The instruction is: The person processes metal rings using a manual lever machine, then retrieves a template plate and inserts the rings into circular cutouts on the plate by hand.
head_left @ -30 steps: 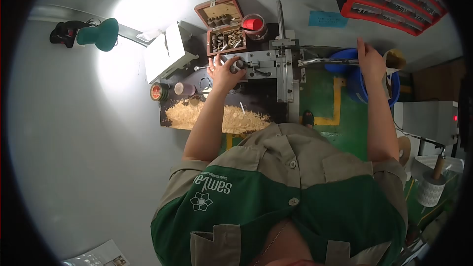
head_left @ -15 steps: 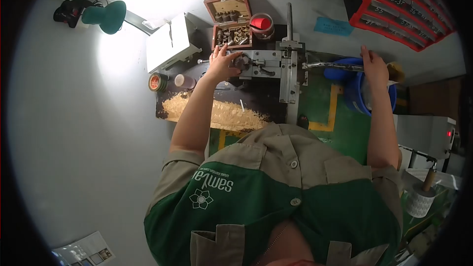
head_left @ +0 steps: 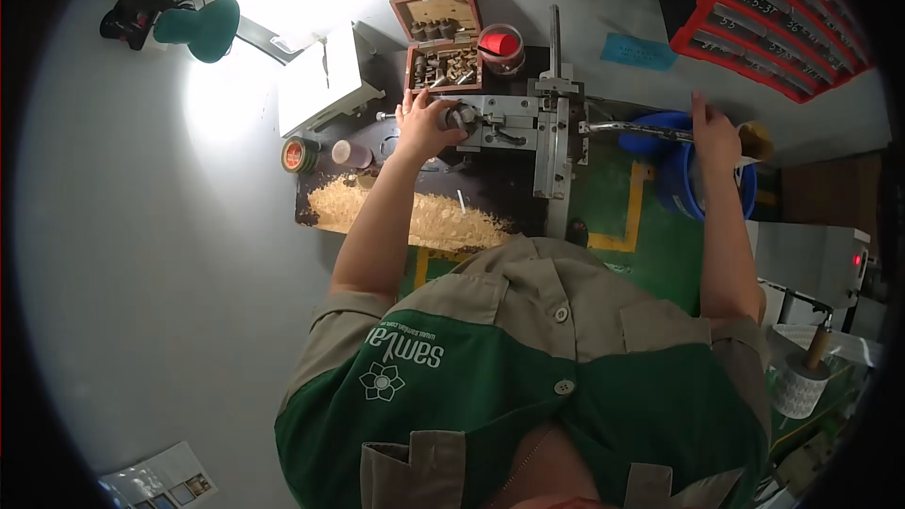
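At the left end of a grey metal bench machine, my left hand curves around a round metal part. Its thumb and index finger lie on either side of that part, while the other fingers spread upward. My right hand is at the outer end of a long metal lever which sticks out to the right of the machine. Those fingers bend around the lever's end, one of them pointing up; the palm side is hidden.
Behind the machine are an open wooden box of small metal pieces and a jar with a red top. Yellowish chips cover the bench's front. A blue bucket stands below my right hand. Red-framed drawers are at upper right.
My left hand has shifted slightly at the round part, and a shinier face of it shows now. My right hand and the lever stay nearly in place.
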Demonstrator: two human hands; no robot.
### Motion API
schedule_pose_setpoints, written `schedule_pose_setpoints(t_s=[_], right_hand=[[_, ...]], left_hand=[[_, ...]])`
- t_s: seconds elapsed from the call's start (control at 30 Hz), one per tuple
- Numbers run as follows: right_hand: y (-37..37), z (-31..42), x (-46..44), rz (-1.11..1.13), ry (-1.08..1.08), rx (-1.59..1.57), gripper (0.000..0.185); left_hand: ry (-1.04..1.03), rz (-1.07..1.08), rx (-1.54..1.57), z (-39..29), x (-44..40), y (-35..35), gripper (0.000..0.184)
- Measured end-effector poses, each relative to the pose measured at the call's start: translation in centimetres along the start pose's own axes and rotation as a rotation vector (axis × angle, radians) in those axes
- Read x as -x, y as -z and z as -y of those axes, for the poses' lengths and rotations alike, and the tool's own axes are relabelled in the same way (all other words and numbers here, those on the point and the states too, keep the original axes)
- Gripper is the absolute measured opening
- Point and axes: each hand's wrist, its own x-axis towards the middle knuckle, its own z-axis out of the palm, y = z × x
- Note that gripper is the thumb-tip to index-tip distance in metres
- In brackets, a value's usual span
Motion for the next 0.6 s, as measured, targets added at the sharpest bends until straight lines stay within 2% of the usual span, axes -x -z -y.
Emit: schedule_pose_setpoints(t_s=[0.07,0.13,0.23,0.27,0.33,0.37,0.47,0.53,0.6], right_hand=[[1.4,0.2,0.0,0.074,-0.033,-0.183,0.070],[1.1,0.4,0.0,0.028,0.003,-0.184,0.067],[0.7,0.4,-0.2,0.063,-0.016,0.028,0.057],[1.6,0.7,-0.1,0.098,0.005,-0.078,0.057],[0.9,0.4,0.6,-0.019,0.050,-0.161,0.058],[0.2,0.4,0.7,-0.044,-0.003,-0.062,0.058],[1.5,0.4,-0.4,0.143,0.028,0.003,0.060],[1.8,0.4,0.0,0.045,0.111,-0.128,0.058],[2.4,1.5,1.1,-0.059,0.134,-0.229,0.058]], left_hand=[[0.007,-0.038,0.013,-0.1,0.1,-0.4,0.068],[0.033,-0.083,0.029,-0.4,0.4,-0.6,0.066],[0.059,-0.120,0.066,-0.6,0.8,-1.1,0.066],[0.062,-0.125,0.072,-0.7,0.9,-1.2,0.066],[0.060,-0.151,0.072,-0.7,1.1,-1.5,0.066],[0.070,-0.167,0.088,-0.7,1.2,-1.8,0.066],[0.064,-0.218,0.141,-0.9,1.4,-2.2,0.067],[0.066,-0.217,0.174,-1.4,1.4,-1.6,0.067],[-0.002,-0.320,0.181,-1.6,1.8,-1.6,0.065]])
